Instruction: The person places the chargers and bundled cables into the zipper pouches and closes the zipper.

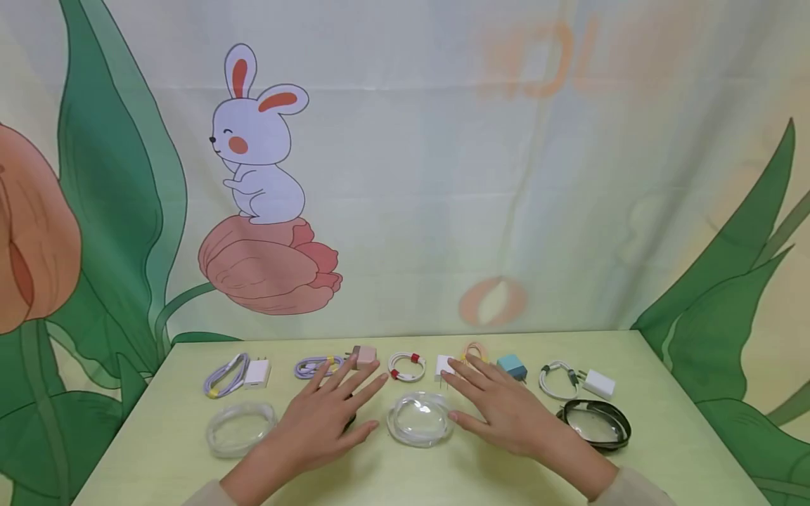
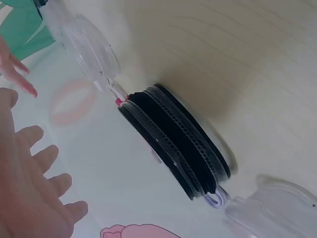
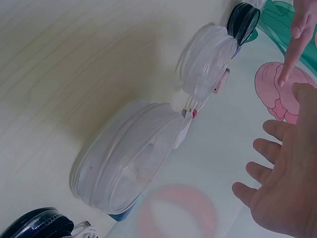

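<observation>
Left grip (image 1: 324, 423) and right grip (image 1: 506, 413), both spread, apparently hover either side of a clear round case (image 1: 420, 430).

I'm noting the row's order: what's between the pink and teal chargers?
The head view shows a red-tied white cable, a white charger and a peach cable; the right hand partly covers the last two.

Black case (image 2: 173, 141), round, toothed seams along side; flat on pale table (image 1: 392, 481), beneath left hand (image 1: 325, 422). Clear case (image 3: 131, 158), round, see-through walls; flat likewise, beneath right hand (image 1: 503, 411).
</observation>
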`<state>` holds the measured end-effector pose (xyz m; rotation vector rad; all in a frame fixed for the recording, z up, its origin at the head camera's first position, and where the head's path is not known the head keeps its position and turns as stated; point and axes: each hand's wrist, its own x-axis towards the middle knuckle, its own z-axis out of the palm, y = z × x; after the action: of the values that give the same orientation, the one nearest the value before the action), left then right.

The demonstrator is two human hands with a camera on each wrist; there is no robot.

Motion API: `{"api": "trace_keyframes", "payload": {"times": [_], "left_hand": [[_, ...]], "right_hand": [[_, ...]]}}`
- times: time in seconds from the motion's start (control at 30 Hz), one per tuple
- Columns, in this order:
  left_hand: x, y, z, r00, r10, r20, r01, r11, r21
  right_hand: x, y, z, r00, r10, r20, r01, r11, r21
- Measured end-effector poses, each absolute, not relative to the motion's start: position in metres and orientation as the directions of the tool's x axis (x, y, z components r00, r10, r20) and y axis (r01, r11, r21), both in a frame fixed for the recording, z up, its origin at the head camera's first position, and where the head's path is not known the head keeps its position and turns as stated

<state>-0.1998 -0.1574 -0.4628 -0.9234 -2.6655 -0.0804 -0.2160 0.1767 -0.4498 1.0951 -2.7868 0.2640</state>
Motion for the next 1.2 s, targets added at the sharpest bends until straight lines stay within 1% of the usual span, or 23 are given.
{"api": "trace_keyframes", "payload": {"times": [0.27, 0.53, 0.7, 0.87, 1.07, 1.13, 1.2], "left_hand": [[-0.191, -0.169, -0.459, -0.720, 0.607, 0.336, 0.626, 0.777, -0.062], [-0.185, -0.186, -0.459, -0.666, 0.624, 0.409, 0.644, 0.758, -0.108], [-0.180, -0.199, -0.462, -0.662, 0.615, 0.427, 0.632, 0.765, -0.122], [-0.173, -0.212, -0.468, -0.683, 0.578, 0.446, 0.596, 0.794, -0.116], [-0.165, -0.228, -0.474, -0.760, 0.521, 0.390, 0.529, 0.843, -0.096], [-0.163, -0.235, -0.476, -0.775, 0.508, 0.375, 0.516, 0.852, -0.087], [-0.162, -0.242, -0.478, -0.778, 0.504, 0.375, 0.512, 0.854, -0.086]], "right_hand": [[-0.218, 0.168, -0.446, -0.694, -0.675, 0.251, -0.712, 0.694, -0.105], [-0.219, 0.158, -0.444, -0.667, -0.687, 0.288, -0.731, 0.678, -0.076], [-0.219, 0.150, -0.443, -0.653, -0.699, 0.291, -0.744, 0.663, -0.077], [-0.221, 0.141, -0.442, -0.631, -0.722, 0.282, -0.767, 0.635, -0.089], [-0.223, 0.128, -0.441, -0.595, -0.750, 0.290, -0.798, 0.595, -0.098], [-0.223, 0.124, -0.441, -0.591, -0.750, 0.297, -0.800, 0.593, -0.092], [-0.224, 0.119, -0.442, -0.588, -0.751, 0.301, -0.801, 0.593, -0.083]]}}
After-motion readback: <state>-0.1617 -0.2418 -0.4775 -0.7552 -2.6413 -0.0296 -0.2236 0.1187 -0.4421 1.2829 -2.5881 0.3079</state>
